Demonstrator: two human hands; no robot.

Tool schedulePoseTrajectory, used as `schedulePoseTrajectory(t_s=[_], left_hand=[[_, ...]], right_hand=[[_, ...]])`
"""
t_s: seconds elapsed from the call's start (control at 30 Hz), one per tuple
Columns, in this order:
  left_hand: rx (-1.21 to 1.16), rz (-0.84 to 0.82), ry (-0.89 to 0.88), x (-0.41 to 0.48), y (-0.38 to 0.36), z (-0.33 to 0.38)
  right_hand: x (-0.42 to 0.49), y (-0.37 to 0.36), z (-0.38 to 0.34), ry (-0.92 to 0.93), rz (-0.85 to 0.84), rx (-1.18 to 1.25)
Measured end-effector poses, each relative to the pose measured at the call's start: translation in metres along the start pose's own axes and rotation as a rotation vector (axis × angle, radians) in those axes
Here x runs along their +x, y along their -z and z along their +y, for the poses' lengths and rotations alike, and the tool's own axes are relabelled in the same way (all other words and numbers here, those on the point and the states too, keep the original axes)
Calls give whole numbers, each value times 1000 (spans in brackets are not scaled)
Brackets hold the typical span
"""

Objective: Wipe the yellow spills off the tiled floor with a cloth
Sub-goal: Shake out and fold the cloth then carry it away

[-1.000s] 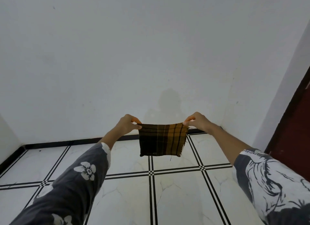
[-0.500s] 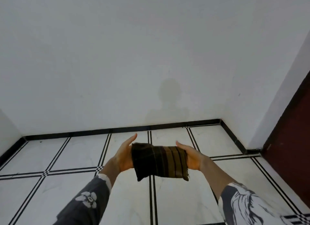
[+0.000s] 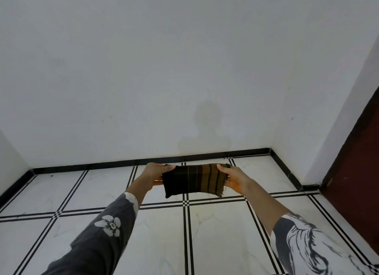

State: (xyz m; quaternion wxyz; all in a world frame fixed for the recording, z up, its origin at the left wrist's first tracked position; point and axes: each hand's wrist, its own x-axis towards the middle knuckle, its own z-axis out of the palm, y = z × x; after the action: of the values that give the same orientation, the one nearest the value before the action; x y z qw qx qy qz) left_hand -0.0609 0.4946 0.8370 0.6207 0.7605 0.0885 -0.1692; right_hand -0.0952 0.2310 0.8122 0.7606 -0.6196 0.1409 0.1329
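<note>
A folded dark brown and mustard plaid cloth (image 3: 194,180) is held out in the air in front of me, above the floor. My left hand (image 3: 154,175) grips its left end, thumb on top. My right hand (image 3: 232,178) grips its right end the same way. Below lies the white marble-look tiled floor (image 3: 215,233) with black double grid lines. A faint yellowish tint shows on the tile just under the cloth (image 3: 205,208); no clear yellow spill is visible elsewhere.
A white wall (image 3: 184,69) with a black skirting (image 3: 143,162) closes the room ahead. A second white wall and a dark red door (image 3: 361,162) stand at the right. A small dark speck (image 3: 51,175) lies near the left skirting.
The cloth went from hanging open by its top corners to folded into a narrow band. My hands dropped lower, pressed its ends, and now grip them. The view tilted slightly.
</note>
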Motion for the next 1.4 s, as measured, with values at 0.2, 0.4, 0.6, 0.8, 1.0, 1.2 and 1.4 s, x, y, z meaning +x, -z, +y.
schedulePoseTrajectory(t_s=[0.2,0.4,0.6,0.8,1.0,1.2,1.4], left_hand=[[-254,158,-148,-1,-9,3],[-116,-56,-227,-8,-1,14],[370,-18,-293,-5,6,28],[681,141,-415,-7,7,39],[654,127,-391,-16,17,53],[-169,-92,-292,-33,19,45],[-270,-44,-70,-41,3,37]], right_hand=[[2,-7,-5,135,343,-46],[2,-6,-23,501,410,-303],[-3,-6,-43,531,240,-553],[-2,-5,-49,527,221,-799],[-8,-1,-55,525,206,-797],[-17,-6,-57,381,-49,-381],[-15,-26,-41,243,10,-161]])
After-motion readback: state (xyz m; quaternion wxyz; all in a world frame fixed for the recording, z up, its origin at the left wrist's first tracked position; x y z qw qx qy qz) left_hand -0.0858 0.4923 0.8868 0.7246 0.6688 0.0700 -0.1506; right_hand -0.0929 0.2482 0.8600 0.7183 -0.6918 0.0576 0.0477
